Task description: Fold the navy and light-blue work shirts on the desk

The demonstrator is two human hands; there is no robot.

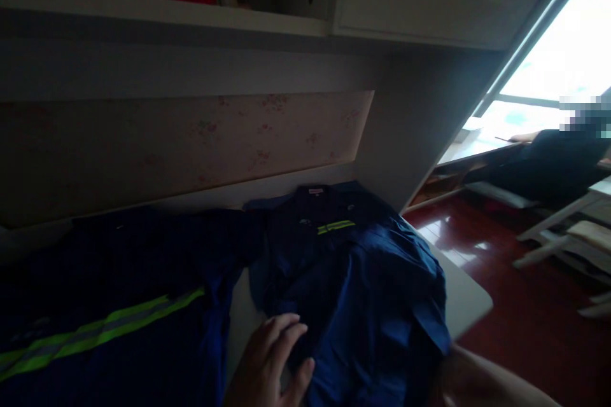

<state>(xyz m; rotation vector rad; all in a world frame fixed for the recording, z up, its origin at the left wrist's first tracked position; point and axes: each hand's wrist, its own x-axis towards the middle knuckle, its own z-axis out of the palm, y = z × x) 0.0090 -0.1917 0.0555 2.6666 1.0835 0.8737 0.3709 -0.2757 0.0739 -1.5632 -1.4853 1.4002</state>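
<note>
On the blue shirt [363, 280], left hand [271, 362] rests flat, fingers spread; right hand hidden.

The window [563, 44] glares so white that I can't see outside. Far from the window it is dark, and the blue shirt [353, 280] looks dim and fuzzy. The red floor [501, 280] below the window shines.

We count two blue garments: the near garment [363, 286] under our left hand [274, 362], the far garment [119, 267] to that hand's left. Two reflective stripes show, perhaps more in the gloom. One other person [554, 162] sits well beyond.
</note>
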